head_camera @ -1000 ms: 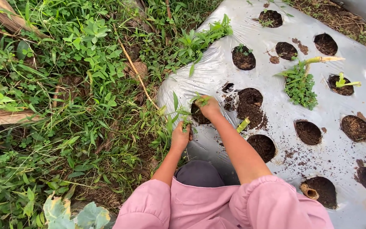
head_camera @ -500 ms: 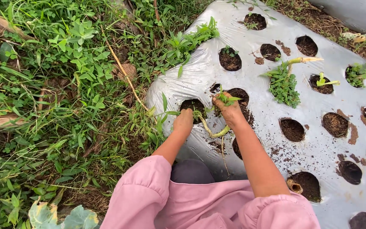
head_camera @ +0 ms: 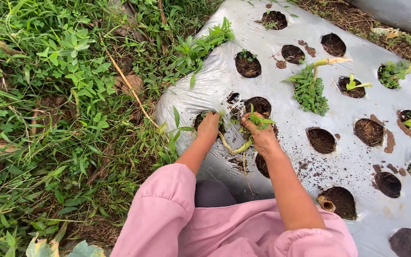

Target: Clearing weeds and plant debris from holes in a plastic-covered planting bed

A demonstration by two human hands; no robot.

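Left hand: the left hand (head_camera: 209, 127) is pushed into a planting hole (head_camera: 205, 119) at the near edge of the silver plastic mulch sheet (head_camera: 348, 109); its fingers are buried in the soil, so I cannot tell whether they are clenched or loose.

Right hand: the right hand (head_camera: 261, 135) is clenched around a leafy cutting (head_camera: 258, 121), green tips poking above the fingers and a pale bent stem (head_camera: 234, 146) trailing down toward the left hand.

Where the cutting sits: between the two hands, just beside the hole the left hand works and in front of another dark hole (head_camera: 259, 104).

Doing it well: in my judgement the stem's lower end should go deep into the loosened soil while the left hand keeps the hole open, then soil pressed firm around it without tearing the plastic rim.

Nearby: an uprooted leafy plant (head_camera: 309, 88) lies on the sheet farther off; grass and weeds (head_camera: 72, 95) crowd the left side.

Since half a second ago: both hands look closer together, the left now sunk into the hole, and the stem curves between them rather than hanging below the right hand.
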